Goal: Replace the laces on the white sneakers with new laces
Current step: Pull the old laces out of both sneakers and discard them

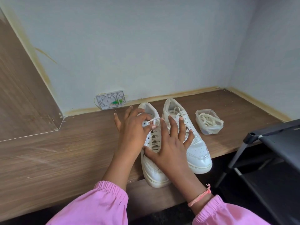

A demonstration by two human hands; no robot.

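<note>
lengthwise, both white sneakers (170,143), toes toward the table edge (227,151)

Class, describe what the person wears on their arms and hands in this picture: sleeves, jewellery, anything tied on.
Both arms wear pink sleeves with gathered elastic cuffs. The right wrist carries a thin salmon-pink thread band, knotted, with a short loose end sticking up. The left hand and right hand are bare: no gloves and no rings visible.

The hands cover much of the left sneaker (152,166), hiding most of its lacing. Both pink sleeves (100,207) and the black rack (279,143) run off the frame's edge.
</note>
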